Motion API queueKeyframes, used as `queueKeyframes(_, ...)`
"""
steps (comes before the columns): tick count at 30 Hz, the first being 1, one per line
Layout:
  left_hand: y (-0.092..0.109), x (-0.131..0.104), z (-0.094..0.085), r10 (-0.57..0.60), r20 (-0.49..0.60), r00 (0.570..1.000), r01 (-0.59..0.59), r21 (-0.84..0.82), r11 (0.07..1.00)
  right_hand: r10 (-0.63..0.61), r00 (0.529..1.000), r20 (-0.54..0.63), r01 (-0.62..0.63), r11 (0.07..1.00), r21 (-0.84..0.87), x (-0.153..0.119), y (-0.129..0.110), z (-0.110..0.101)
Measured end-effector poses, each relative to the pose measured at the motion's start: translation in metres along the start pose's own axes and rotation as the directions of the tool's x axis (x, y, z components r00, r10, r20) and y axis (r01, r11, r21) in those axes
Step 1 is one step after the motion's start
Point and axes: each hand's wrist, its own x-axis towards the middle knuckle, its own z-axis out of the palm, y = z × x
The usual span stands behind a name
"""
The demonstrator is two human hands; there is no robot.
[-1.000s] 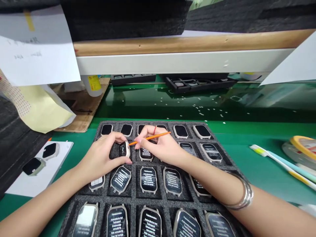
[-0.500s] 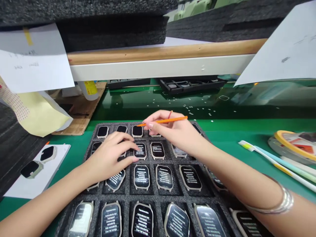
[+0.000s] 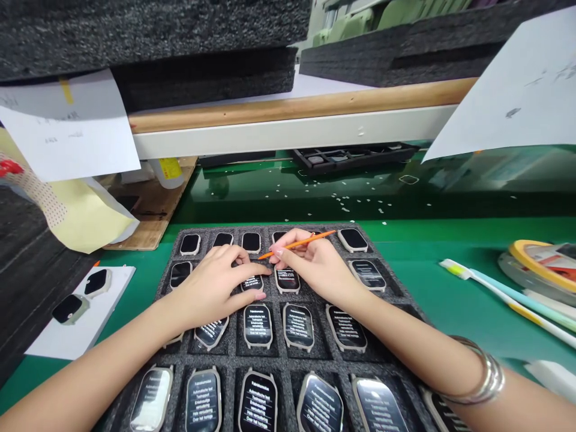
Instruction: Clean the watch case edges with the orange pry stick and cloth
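- Left hand [image 3: 218, 277]: over pale-framed, black-screened rectangular watch [image 3: 252, 284]; grip cannot be told
- Right hand [image 3: 312, 259]: closed on slender orange stick [image 3: 311, 239]
- Black foam compartmented tray [image 3: 279, 362]: beneath both

The tray [image 3: 279, 362] at six o'clock was matt, rough foam, its watches [image 3: 258, 326] glossy and glass-like on their faces. The stick [image 3: 321, 236] looked smooth. Toward four, the bangles [image 3: 494, 381] were shiny metal; the bench [image 3: 450, 237] at three looked smooth and glossy. The rail [image 3: 297, 107] at twelve was smooth wood.
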Motion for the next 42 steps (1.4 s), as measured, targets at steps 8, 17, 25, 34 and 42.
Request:
queueKeyframes(8, -0.007, -0.002, 0.004, 0.047, -0.113, 0.992, -0.063, -0.142, 0.988, -0.002, 1.000, 0.019, 0.002, 0.999, -0.035, -0.004, 0.002, -0.001)
queueKeyframes(17, -0.012, 0.000, 0.006, -0.030, -0.149, 0.988, -0.011, -0.271, 0.963, -0.074, 0.996, 0.054, 0.082, 0.983, -0.166, -0.008, 0.003, 0.001)
queueKeyframes(25, -0.010, -0.002, 0.008, -0.215, -0.079, 0.973, 0.163, -0.422, 0.892, -0.100, 0.991, 0.086, 0.115, 0.975, -0.189, -0.007, 0.006, 0.001)
queueKeyframes(34, 0.004, 0.009, -0.006, -0.171, 0.010, 0.985, 0.168, -0.232, 0.958, -0.123, 0.992, -0.012, 0.121, 0.984, -0.130, -0.008, -0.014, -0.013)
queueKeyframes(42, 0.030, 0.045, 0.014, 0.107, -0.008, 0.994, -0.107, -0.035, 0.994, -0.116, 0.969, -0.219, 0.086, 0.986, -0.141, -0.029, -0.005, -0.042)
